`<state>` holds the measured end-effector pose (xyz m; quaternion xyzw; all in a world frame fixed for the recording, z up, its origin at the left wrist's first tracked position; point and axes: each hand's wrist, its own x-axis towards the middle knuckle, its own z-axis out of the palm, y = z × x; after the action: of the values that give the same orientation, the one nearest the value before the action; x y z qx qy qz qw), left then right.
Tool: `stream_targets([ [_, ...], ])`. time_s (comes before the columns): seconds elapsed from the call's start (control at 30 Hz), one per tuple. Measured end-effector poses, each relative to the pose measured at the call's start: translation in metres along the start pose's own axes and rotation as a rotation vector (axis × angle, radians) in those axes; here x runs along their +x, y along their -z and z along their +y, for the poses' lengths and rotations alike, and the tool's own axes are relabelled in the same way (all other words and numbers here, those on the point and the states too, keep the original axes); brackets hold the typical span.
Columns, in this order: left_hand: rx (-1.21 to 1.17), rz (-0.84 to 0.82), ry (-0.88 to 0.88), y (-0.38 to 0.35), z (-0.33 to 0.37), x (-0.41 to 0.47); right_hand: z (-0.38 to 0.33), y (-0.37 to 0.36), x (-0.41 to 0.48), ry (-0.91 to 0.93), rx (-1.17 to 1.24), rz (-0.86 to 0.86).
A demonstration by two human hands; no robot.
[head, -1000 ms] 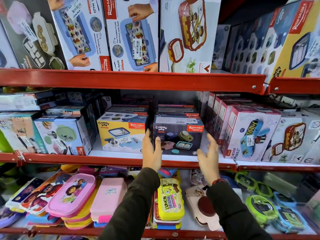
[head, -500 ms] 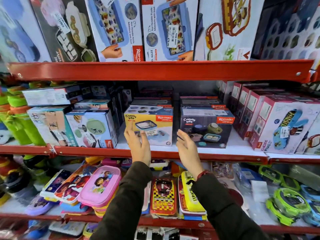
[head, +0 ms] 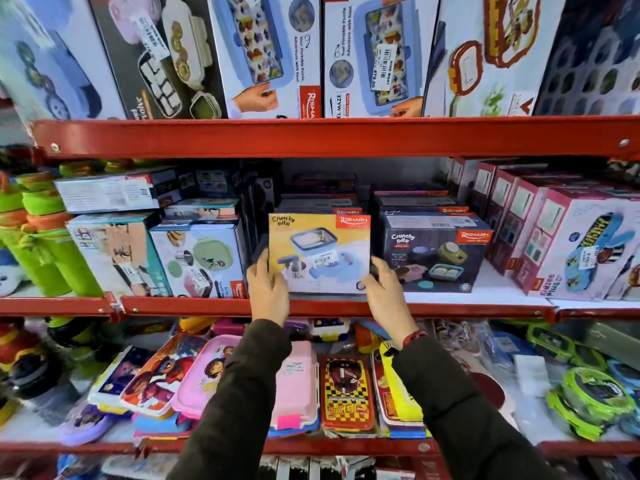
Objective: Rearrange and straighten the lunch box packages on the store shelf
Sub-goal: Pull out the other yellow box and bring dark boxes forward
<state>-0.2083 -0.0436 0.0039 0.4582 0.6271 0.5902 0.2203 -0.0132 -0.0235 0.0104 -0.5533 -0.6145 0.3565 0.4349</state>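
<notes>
Gripping yellow "Crunchy bite" Rishabh box point(head: 320, 252) at both lower corners, left hand point(head: 268, 292), right hand point(head: 386, 294)

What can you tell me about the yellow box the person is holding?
The yellow box looks like printed cardboard. It says "Crunchy bite" at top left and has a red brand label at top right. Pictured on it are a blue-rimmed steel lunch tray and small containers, with a white price sticker over them. It faces forward, roughly upright, at the front of the middle shelf. The left hand grips its lower left corner, the right hand its lower right.
</notes>
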Motion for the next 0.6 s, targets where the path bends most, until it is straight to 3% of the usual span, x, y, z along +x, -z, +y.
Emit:
stream_targets([
  [0.2, -0.223, 0.035, -0.131, 0.018, 0.015, -0.020, -0.013, 0.014, -0.021, 0.162, 0.159, 0.147],
  [0.3, -0.349, -0.025, -0.158, 0.028, 0.018, -0.023, -0.019, 0.021, -0.027, 0.180, 0.249, 0.217],
  [0.43, -0.254, -0.148, -0.232, 0.041, 0.017, -0.027, -0.024, 0.029, -0.029, 0.199, 0.298, 0.271],
  [0.6, -0.142, -0.174, -0.343, 0.053, 0.012, -0.019, -0.024, 0.037, -0.032, 0.256, 0.343, 0.167],
])
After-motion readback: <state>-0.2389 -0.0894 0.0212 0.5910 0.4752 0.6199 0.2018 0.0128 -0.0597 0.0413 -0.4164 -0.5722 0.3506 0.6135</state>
